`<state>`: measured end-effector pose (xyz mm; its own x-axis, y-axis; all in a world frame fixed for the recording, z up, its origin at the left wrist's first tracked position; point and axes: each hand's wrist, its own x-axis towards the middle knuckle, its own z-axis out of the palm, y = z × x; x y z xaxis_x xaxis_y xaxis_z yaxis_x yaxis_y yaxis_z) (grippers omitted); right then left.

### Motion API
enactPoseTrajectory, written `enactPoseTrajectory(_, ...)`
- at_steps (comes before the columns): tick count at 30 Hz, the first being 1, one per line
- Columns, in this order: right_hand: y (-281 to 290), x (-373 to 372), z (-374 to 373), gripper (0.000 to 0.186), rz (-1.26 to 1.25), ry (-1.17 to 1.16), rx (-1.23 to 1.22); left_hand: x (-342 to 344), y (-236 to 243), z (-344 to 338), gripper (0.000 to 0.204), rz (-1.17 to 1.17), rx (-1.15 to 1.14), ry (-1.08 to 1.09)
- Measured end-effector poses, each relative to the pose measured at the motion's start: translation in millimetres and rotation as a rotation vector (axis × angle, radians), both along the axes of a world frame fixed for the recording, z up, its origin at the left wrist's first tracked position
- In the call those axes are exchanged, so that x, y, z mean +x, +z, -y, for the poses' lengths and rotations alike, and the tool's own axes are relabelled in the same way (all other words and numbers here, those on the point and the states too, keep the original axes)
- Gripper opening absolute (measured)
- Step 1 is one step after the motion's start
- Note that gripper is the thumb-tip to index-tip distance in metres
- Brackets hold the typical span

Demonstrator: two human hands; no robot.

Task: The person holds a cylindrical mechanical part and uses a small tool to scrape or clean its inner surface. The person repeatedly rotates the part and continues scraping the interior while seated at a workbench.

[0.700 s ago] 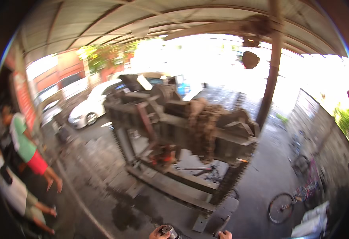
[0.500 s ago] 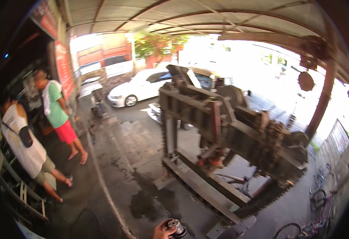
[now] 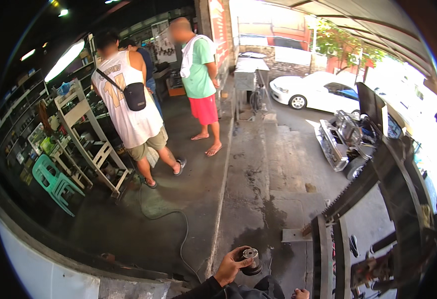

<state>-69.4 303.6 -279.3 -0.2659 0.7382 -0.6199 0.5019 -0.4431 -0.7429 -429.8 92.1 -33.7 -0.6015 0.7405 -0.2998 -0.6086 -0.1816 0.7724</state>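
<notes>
My left hand (image 3: pixel 227 268) reaches in from the lower edge in a dark sleeve. Its fingers and thumb are wrapped round a metal cylindrical part (image 3: pixel 251 257) with a shiny round top, a small centre hole and a wider dark base. The part is held roughly upright over the wet, stained concrete. At the bottom edge, to the right, only the fingers of my right hand (image 3: pixel 300 294) show. They look curled together, and whatever might be in them is hidden.
A heavy metal frame machine (image 3: pixel 323 254) with toothed edges stands close on the right. Two people (image 3: pixel 129 94) are ahead left, another behind them. A hose (image 3: pixel 186 231) crosses the floor. Green stacked chairs (image 3: pixel 54 179), a metal rack (image 3: pixel 86 134), a white car (image 3: pixel 323 92) and an open-hooded vehicle (image 3: pixel 345 139) stand around.
My view has swung left, so the machine now lies at the right edge and the shop interior shows. My left hand still holds the metal part; my right hand's fingers have come into view.
</notes>
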Motion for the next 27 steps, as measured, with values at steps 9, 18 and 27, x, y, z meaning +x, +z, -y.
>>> enactPoseTrajectory(9,-114.5,-130.1,-184.1,0.016,0.21,0.657,-0.059,-162.8,-17.7,-109.5,0.046,0.02,-0.012,0.29)
enactPoseTrajectory(18,-92.1,-452.8,-396.4,0.025,0.261,1.144,0.593,-326.6,8.6,-202.0,0.038,0.017,-0.122,0.626)
enactPoseTrajectory(27,19.0,-793.0,-492.8,0.026,-0.074,0.777,0.258,-525.3,-25.4,-332.7,0.039,-0.014,-0.147,0.594)
